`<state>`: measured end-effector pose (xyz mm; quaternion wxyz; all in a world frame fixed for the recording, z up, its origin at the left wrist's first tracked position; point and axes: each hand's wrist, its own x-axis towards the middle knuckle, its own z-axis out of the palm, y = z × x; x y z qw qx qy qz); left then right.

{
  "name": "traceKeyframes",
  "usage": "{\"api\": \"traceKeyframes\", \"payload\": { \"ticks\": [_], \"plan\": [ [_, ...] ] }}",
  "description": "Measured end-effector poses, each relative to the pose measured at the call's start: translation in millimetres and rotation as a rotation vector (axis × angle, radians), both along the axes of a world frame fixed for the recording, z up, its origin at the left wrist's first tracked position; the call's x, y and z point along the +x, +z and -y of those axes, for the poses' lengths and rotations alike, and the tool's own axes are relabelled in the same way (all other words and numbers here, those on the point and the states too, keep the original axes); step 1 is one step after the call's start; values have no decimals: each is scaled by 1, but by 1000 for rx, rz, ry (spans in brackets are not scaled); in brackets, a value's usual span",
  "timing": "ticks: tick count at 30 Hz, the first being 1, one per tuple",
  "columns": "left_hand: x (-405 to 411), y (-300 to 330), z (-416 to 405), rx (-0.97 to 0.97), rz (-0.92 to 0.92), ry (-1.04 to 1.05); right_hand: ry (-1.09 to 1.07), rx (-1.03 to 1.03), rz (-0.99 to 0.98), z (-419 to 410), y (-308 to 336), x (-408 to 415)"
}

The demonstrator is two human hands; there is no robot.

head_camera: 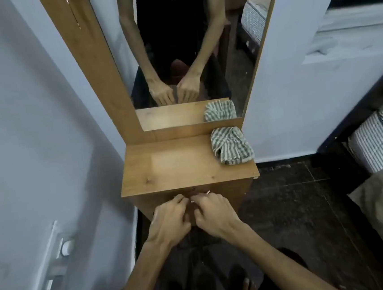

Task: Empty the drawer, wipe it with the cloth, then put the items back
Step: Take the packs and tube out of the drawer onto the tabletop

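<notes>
I see both hands at the drawer front (168, 204), just under the front edge of the dresser top (183, 169). My left hand (169, 219) and right hand (213, 213) sit side by side, fingers curled around a thin metal handle (208, 192) whose ends glint past the knuckles. The drawer looks closed. The striped cloth (231, 145) lies crumpled at the top's back right corner, well apart from the fingers, below the mirror (184, 52).

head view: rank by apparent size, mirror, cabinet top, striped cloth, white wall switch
1. mirror
2. cabinet top
3. striped cloth
4. wall switch

The switch sits nearer the camera, so it may look larger than it is.
</notes>
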<state>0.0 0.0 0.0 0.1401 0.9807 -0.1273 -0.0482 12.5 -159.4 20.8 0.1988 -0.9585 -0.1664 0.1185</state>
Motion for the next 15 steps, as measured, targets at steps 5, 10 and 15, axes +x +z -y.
{"api": "traceKeyframes", "payload": {
  "ticks": [5, 10, 15],
  "plan": [
    [-5, -24, 6, 31, -43, 29, -24, -10, -4, -7, -31, -7],
    [-18, -33, 16, 60, -85, 69, -56, -13, 11, -10, -33, -19],
    [-35, -22, 22, 120, -10, 74, -17, -75, -26, -7, -21, -33]
  ]
}}
